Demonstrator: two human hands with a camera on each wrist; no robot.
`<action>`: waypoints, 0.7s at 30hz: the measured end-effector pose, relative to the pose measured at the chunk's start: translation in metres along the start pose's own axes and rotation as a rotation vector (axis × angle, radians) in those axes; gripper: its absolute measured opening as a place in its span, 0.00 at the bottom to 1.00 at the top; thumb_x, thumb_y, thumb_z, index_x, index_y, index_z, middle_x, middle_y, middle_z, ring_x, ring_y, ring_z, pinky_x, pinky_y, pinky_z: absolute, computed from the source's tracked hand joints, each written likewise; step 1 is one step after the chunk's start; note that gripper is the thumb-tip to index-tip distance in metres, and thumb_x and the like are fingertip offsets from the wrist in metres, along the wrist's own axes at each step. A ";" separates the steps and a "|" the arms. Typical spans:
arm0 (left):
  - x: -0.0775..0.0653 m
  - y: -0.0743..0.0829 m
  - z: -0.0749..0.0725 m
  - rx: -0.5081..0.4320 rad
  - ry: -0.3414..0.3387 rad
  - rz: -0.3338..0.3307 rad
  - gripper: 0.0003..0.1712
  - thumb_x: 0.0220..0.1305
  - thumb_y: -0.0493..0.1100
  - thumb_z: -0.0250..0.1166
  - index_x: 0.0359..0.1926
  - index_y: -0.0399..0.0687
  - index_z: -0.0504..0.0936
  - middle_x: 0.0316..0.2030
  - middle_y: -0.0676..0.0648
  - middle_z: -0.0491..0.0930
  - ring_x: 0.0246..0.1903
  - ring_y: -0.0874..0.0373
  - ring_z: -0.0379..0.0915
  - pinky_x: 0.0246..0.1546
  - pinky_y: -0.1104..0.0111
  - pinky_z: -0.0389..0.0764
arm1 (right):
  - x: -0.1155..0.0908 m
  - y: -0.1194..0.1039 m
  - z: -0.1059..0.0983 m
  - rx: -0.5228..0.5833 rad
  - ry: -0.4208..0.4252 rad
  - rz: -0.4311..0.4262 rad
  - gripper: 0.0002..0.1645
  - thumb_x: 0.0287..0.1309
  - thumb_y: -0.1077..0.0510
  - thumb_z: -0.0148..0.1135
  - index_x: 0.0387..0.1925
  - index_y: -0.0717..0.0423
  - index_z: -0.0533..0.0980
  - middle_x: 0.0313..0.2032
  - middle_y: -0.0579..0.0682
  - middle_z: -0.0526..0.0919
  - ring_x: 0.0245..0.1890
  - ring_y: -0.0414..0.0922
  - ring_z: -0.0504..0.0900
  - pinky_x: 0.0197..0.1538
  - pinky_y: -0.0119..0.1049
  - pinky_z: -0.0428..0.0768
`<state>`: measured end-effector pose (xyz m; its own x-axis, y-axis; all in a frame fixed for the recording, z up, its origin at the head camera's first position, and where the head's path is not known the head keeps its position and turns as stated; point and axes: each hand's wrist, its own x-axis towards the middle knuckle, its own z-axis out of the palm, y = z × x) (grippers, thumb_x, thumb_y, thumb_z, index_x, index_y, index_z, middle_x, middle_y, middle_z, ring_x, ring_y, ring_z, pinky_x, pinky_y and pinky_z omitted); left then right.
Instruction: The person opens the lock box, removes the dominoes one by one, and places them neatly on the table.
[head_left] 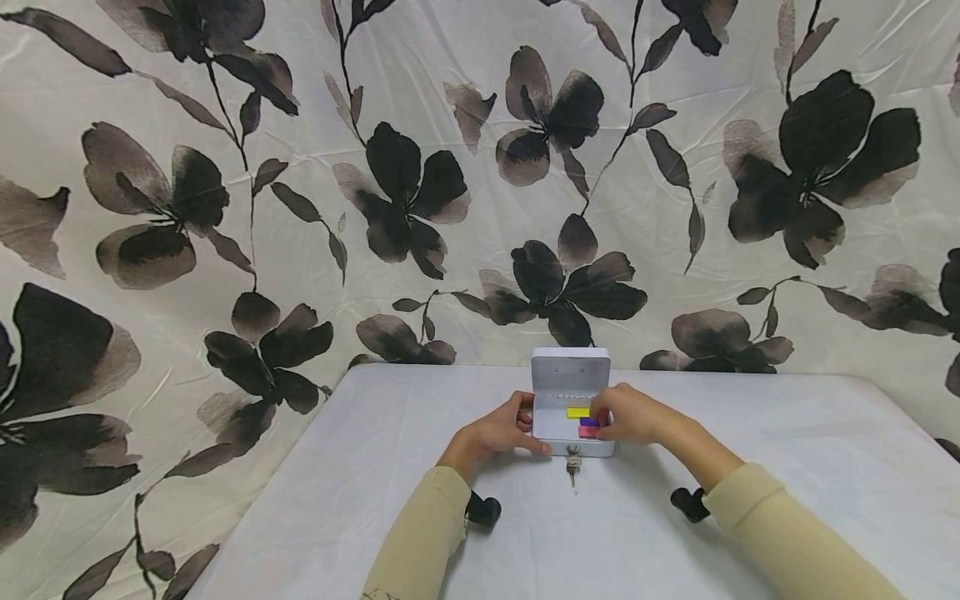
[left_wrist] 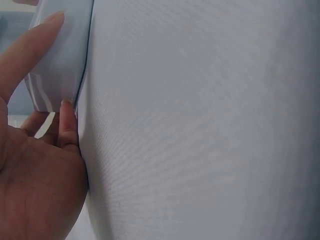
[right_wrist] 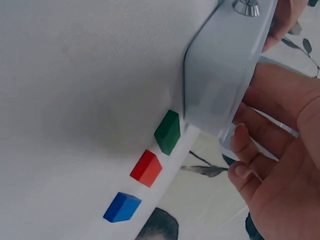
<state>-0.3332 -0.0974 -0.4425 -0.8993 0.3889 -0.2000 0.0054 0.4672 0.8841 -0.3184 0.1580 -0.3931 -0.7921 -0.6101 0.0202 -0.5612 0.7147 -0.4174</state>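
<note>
A white metal cash box (head_left: 596, 449) stands on the table with its lid (head_left: 570, 371) raised. A key (head_left: 573, 467) hangs from its front lock. Inside lie a yellow block (head_left: 577, 412), a purple block (head_left: 589, 422) and a pink block (head_left: 587, 432). My left hand (head_left: 492, 431) holds the box's left side, its thumb (left_wrist: 37, 45) across the front wall. Over the right rim reaches my right hand (head_left: 633, 414), thumb and forefinger inside beside the blocks. Its other fingers bend outside the box in the right wrist view. Whether its fingertips pinch a block is hidden.
Right of the box, a green block (right_wrist: 168, 132), a red block (right_wrist: 146, 169) and a blue block (right_wrist: 122, 207) stand in a row on the white-covered table (head_left: 795, 500). A flowered cloth (head_left: 465, 308) hangs behind the table's far edge.
</note>
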 end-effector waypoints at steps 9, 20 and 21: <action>0.002 -0.002 0.000 -0.003 -0.002 -0.001 0.51 0.51 0.39 0.82 0.70 0.48 0.61 0.52 0.45 0.69 0.54 0.50 0.65 0.61 0.57 0.69 | 0.006 -0.001 0.004 -0.046 -0.021 0.031 0.05 0.57 0.62 0.75 0.34 0.58 0.85 0.24 0.45 0.79 0.27 0.42 0.73 0.37 0.37 0.76; 0.001 -0.001 0.000 0.003 -0.003 0.000 0.52 0.51 0.39 0.82 0.71 0.47 0.61 0.52 0.44 0.69 0.54 0.51 0.65 0.61 0.57 0.69 | 0.012 0.000 0.010 -0.095 0.011 0.083 0.07 0.55 0.62 0.76 0.34 0.57 0.85 0.26 0.46 0.79 0.30 0.44 0.74 0.40 0.41 0.78; 0.001 -0.001 0.000 0.004 -0.003 0.000 0.52 0.51 0.39 0.82 0.71 0.48 0.61 0.52 0.44 0.69 0.54 0.51 0.65 0.61 0.57 0.69 | 0.012 -0.001 0.010 -0.103 0.012 0.093 0.07 0.55 0.62 0.77 0.34 0.57 0.84 0.26 0.46 0.79 0.30 0.44 0.74 0.41 0.41 0.78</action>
<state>-0.3344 -0.0979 -0.4435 -0.8978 0.3916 -0.2018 0.0067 0.4702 0.8825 -0.3251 0.1468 -0.4020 -0.8445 -0.5356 -0.0029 -0.5062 0.7999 -0.3223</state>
